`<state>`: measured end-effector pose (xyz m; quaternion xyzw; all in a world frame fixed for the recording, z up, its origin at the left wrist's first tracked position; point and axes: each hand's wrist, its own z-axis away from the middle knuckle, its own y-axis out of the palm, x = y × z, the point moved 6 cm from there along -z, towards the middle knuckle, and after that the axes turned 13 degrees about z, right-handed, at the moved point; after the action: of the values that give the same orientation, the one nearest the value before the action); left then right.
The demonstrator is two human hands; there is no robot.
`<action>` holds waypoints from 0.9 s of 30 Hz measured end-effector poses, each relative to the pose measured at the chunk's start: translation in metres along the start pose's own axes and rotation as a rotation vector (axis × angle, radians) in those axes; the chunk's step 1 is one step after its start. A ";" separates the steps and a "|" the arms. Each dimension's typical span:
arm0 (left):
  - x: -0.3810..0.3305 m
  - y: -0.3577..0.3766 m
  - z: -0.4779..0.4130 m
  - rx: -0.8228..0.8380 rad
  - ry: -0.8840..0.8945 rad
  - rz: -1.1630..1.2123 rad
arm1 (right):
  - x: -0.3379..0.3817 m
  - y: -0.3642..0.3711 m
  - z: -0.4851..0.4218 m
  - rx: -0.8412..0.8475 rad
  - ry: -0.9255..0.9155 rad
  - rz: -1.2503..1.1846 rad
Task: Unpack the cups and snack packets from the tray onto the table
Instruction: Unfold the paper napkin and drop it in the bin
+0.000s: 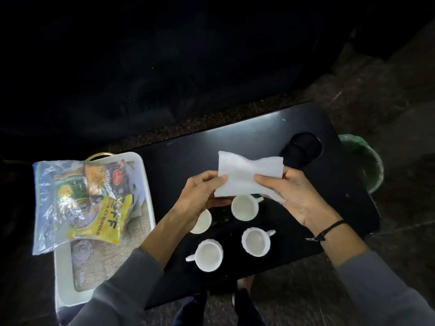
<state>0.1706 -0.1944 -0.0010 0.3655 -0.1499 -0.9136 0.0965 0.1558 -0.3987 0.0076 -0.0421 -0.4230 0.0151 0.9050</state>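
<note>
Several white cups stand on the black table [259,142]: one [244,207] just under my hands, one [256,241] to the front right, one [210,255] at the front and one [203,221] half hidden by my left wrist. My left hand [202,191] and my right hand [287,196] both grip a white foam sheet [247,176] above the cups. On the white tray [146,182] at the left lies a clear bag of snack packets [77,201] with a yellow packet [103,222] on top.
A round cup-holder recess [303,149] sits in the table's far right corner. Beyond the right edge stands a green bucket [367,165]. A woven mat [113,262] lines the tray. The background is dark.
</note>
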 end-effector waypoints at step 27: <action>0.003 0.145 -0.083 -0.039 0.028 -0.306 | 0.052 -0.167 -0.056 -0.642 -0.220 0.883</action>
<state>0.2361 -0.3477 -0.0097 0.3948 -0.0733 -0.9152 -0.0349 0.2309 -0.5649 0.0268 -0.4874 -0.4404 0.2675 0.7049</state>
